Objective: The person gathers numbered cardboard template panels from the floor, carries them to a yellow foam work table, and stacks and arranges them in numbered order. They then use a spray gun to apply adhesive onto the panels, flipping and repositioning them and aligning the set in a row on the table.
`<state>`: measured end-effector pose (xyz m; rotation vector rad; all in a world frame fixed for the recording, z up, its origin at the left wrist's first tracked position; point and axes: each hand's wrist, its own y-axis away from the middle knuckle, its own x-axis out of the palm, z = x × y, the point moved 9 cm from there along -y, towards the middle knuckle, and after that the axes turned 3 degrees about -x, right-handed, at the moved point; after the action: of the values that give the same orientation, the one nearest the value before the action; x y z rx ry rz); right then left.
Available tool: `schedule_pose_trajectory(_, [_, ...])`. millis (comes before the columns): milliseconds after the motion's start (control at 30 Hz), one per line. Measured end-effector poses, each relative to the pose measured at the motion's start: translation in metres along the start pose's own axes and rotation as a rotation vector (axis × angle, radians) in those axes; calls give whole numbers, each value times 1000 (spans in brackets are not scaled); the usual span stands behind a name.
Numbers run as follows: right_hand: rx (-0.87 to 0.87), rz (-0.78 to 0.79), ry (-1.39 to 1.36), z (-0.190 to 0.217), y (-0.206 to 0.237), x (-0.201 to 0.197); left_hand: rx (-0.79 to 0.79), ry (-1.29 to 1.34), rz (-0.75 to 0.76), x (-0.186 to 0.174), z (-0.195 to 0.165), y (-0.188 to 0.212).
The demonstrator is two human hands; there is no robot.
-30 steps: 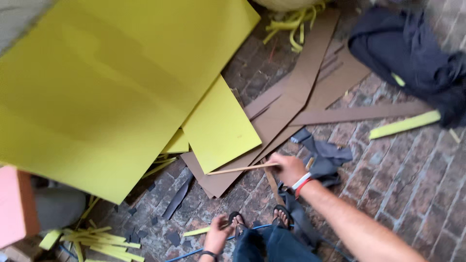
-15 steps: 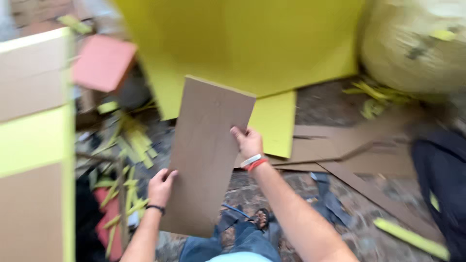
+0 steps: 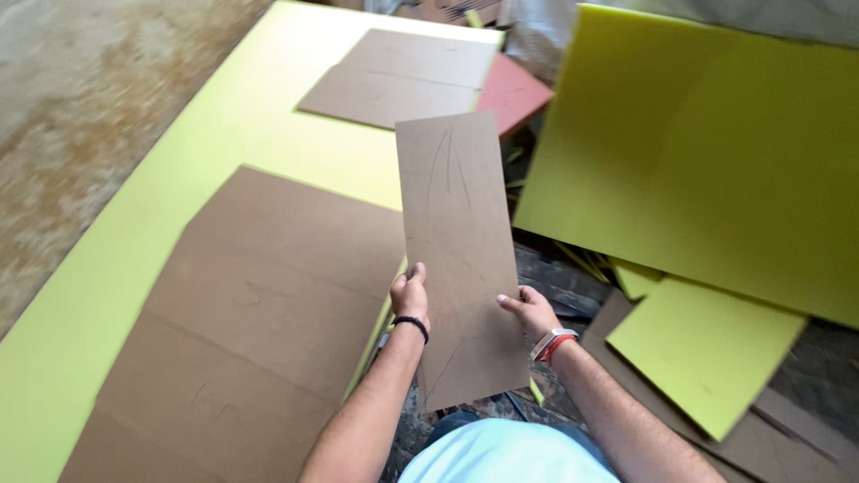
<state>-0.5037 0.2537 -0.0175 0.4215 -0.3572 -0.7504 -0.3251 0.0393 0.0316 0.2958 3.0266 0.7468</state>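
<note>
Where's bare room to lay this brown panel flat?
Free: the yellow-green sheet between the big brown board and the far brown board, plus its left strip. Crowded: floor right of the held panel, under the leaning yellow sheet, strewn with offcuts.

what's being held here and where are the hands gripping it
A long brown board, held by both hands: left hand on its left edge, right hand on its right edge, near the lower end.

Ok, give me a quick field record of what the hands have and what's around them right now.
held: narrow brown board, tilted up
left hand: grips board's left edge
right hand: grips board's right edge
left of board: wide brown sheet lying on yellow-green foam slab
far end: second brown sheet, pink piece
right: big yellow foam panel; smaller yellow piece on floor
</note>
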Motion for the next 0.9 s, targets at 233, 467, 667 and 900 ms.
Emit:
schedule_pose_trajectory(233, [-67,201,103,70,-87,120,62,-89,-164,-57,-83,-79])
schedule_pose_trajectory(467, [98,150,-224,173,-231,147,425,-763,-295,-77,-275,-160])
schedule_pose_trajectory(667, [201,736,-464,263,-333,171,1225,-1047,-136,-42,-374,-206])
schedule_pose_trajectory(900, [288,650,235,191,-443,218,885,-1401,-463,-77,-310,-316])
